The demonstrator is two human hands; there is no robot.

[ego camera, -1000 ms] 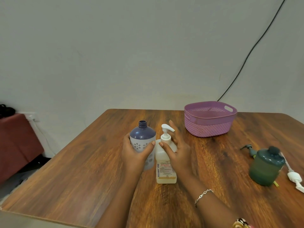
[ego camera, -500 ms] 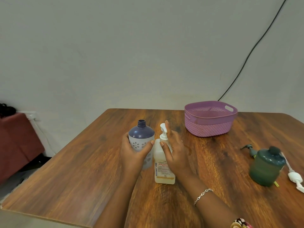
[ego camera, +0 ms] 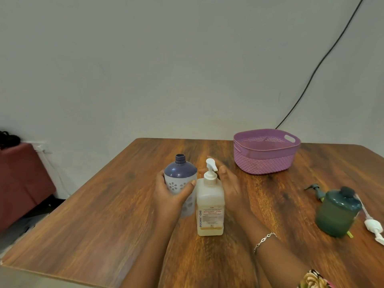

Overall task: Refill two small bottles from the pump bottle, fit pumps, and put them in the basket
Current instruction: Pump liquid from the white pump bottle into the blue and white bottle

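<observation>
On the wooden worktop (ego camera: 104, 215) the person's left hand (ego camera: 169, 196) grips a blue-and-white bottle (ego camera: 180, 175), with the fingers on its far left side and the thumb curled across its flower-patterned front. The bottle stands upright with an open neck and no pump fitted. Touching or just beside it on the right stands the pump bottle (ego camera: 209, 204), upright, with a little yellowish liquid at the bottom and its dispenser head (ego camera: 211, 165) pointing right. The right hand (ego camera: 230, 188) is just right of and partly behind the pump bottle, fingers straight and holding nothing. The bottle hides whether the palm touches it.

The purple basket (ego camera: 264, 163) sits well apart at the far right of the worktop, behind the right hand. Nearer the right edge stands a green bottle (ego camera: 337, 213) with a dark top. A dark pump (ego camera: 313, 189) lies just beside it on its far left, and a white pump (ego camera: 373, 225) lies on its right with the tube running behind the bottle.

A thin bracelet (ego camera: 264, 241) circles the right wrist, and a floral sleeve (ego camera: 313, 279) shows at the bottom edge. A black cable (ego camera: 311, 75) runs slantwise down the pale wall (ego camera: 145, 69) toward the basket. A maroon piece of furniture (ego camera: 20, 173) stands to the left, beyond the worktop.
</observation>
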